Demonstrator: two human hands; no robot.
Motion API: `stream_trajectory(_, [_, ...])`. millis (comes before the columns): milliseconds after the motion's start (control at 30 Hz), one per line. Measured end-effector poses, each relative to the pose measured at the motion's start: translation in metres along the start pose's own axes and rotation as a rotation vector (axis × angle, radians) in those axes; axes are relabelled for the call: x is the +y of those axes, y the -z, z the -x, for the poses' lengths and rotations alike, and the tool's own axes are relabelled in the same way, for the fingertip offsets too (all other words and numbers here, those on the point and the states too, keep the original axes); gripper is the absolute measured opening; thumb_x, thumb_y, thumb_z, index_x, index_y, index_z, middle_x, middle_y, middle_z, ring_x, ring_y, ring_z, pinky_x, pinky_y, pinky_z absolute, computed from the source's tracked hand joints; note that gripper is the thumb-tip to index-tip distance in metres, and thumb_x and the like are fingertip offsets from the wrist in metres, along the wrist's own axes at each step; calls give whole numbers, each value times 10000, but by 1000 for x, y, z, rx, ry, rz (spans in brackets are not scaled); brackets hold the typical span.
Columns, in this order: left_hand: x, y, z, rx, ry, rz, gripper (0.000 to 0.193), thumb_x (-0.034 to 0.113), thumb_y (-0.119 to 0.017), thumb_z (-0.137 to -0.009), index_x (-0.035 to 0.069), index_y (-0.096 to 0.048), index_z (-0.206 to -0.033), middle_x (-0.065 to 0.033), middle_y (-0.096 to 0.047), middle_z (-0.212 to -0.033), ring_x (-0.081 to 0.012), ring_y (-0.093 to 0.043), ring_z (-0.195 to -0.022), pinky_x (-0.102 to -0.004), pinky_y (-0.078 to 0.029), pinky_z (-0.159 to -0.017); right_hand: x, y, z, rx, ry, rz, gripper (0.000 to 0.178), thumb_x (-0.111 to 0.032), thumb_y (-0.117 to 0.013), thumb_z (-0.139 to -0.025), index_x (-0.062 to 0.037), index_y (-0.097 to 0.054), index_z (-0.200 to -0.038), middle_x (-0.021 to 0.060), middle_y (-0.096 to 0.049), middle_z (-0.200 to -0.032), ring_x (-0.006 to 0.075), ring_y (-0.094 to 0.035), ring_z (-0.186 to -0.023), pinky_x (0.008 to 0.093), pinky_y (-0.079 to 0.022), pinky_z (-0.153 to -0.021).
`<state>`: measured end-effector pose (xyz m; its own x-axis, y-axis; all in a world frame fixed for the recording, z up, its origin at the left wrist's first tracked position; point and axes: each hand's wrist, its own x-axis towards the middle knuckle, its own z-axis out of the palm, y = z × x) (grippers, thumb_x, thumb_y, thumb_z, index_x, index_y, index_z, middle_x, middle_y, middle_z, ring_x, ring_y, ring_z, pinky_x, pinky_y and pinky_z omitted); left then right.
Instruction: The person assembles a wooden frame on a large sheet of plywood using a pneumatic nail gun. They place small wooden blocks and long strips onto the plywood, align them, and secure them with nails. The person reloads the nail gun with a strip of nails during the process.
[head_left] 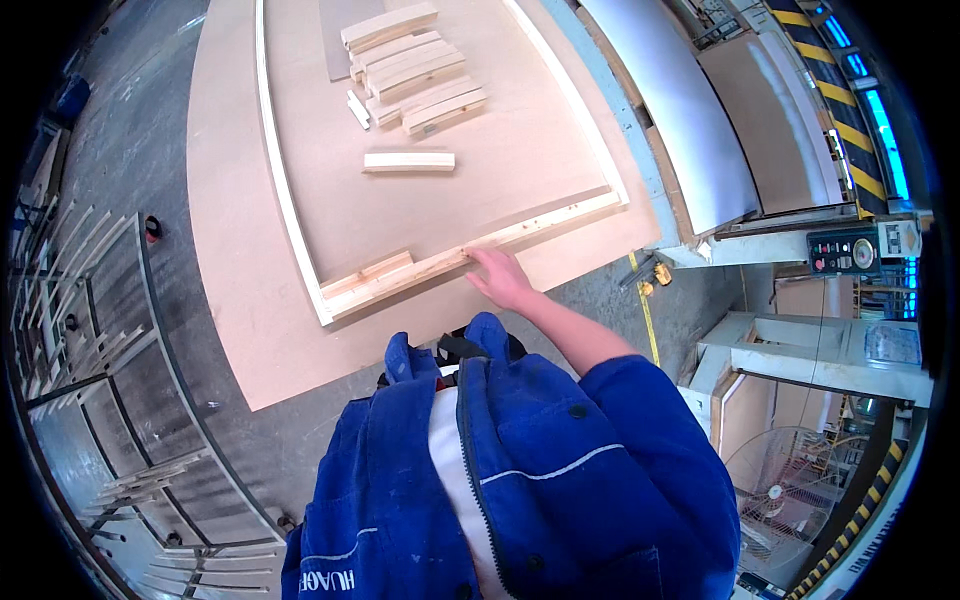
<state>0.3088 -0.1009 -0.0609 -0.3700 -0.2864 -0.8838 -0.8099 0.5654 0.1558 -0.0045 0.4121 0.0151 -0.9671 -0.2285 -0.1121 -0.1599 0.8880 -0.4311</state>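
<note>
My right hand (499,279) reaches to the near wooden rail (545,220) of a frame lying on a large tan board. Its fingertips rest over the rail and the thumb is on the near side, so the hand is closed on it. A short wood block (370,272) lies along the inside of that rail, by the left corner. Long pale side strips (272,150) run away from both ends of the rail. My left hand is out of view.
A loose wood block (409,162) and a pile of cut blocks (415,70) lie on the tan board (235,300) inside the frame. At left stands a metal rack (150,270); at right, a machine with a control panel (843,252) and a caged fan (785,495).
</note>
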Motion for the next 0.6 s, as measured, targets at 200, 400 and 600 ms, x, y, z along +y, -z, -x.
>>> stream_trajectory(200, [20, -22, 5, 40, 1, -105, 377, 310, -752, -832, -39, -723, -974, -185, -740, -831, -300, -749, -826, -425, -558, -720, 84, -3, 129, 186, -431, -277, 448, -266, -686, -933, -20, -620, -1301, 204, -716, -1172, 374, -682, -1086, 439, -538, -939])
stream_trajectory(400, [96, -60, 39, 122, -49, -262, 417, 355, -753, -838, -48, -726, -940, -190, -737, -825, -313, -748, -819, -438, -560, -717, 215, -112, 297, 314, -1008, -623, 435, -274, -727, -858, -44, -696, -1225, 173, -752, -1104, 271, -728, -1020, 372, -555, -896])
stream_trajectory(600, [226, -110, 123, 109, -228, -235, 367, 340, -737, -877, -23, -704, -919, -143, -704, -755, -247, -695, -661, -405, -536, -599, 323, -205, 453, -106, -1365, -619, 421, -264, -731, -851, -24, -703, -1196, 161, -746, -1066, 221, -710, -955, 344, -560, -835])
